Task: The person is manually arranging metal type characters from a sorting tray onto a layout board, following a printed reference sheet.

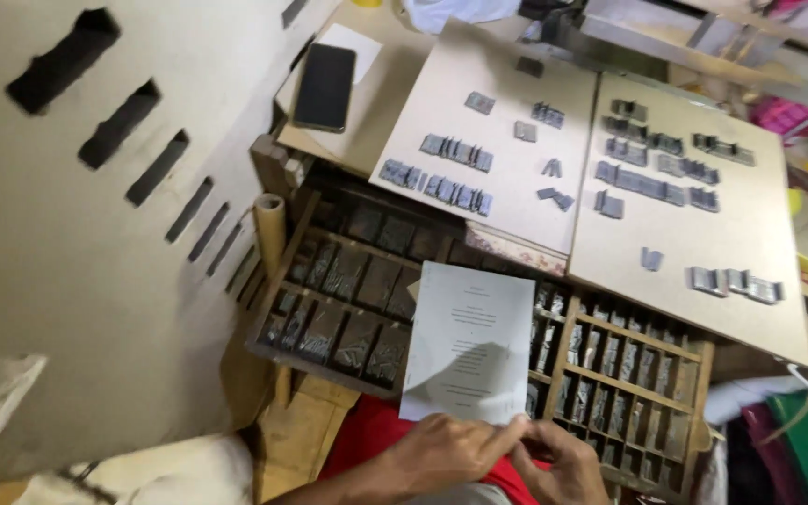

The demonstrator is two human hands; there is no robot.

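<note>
My left hand (441, 454) and my right hand (563, 463) meet at the bottom edge of the view, fingers pinched together on something small that I cannot make out. Just above them a white printed sheet (469, 341) lies across a wooden type case (610, 374) with many small compartments of metal type. Beyond the case two beige boards (516, 215) (731, 309) carry rows of grey metal type pieces (455, 150).
A black phone (324, 86) lies on the wooden bench at the back left. A cream cabinet with dark slot handles (67, 187) fills the left. A cardboard tube (270, 229) stands beside the case. Green and yellow items sit at the right edge.
</note>
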